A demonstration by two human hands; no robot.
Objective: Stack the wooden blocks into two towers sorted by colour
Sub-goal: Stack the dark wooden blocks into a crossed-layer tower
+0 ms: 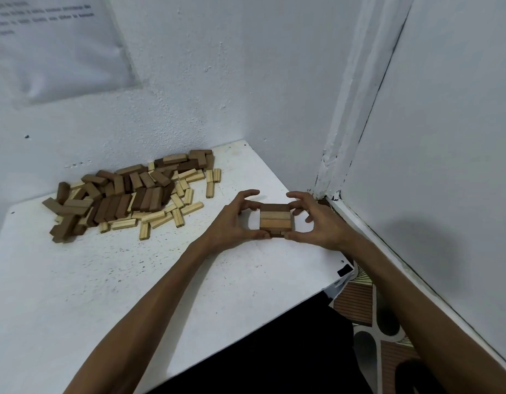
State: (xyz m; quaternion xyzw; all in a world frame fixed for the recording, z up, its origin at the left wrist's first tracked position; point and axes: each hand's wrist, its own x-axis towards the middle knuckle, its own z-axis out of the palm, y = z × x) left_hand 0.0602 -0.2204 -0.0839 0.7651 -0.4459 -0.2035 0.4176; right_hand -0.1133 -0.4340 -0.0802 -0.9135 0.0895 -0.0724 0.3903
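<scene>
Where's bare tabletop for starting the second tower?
Biggest free patch: near-left table, between the block pile and the front edge. Smaller strip: between block pile and small stack. Crowded: the pile along the wall, and the corner where left hand and right hand grip it.

A white table, flecked with small dark specks, fills the lower left. Behind the table rises a rough white wall, and high on it hangs a sheet of paper whose print is too blurred to read. A smoother white panel stands right of the table. Below the table's right edge lies a patterned floor, and dark cloth lies below its near edge.
</scene>
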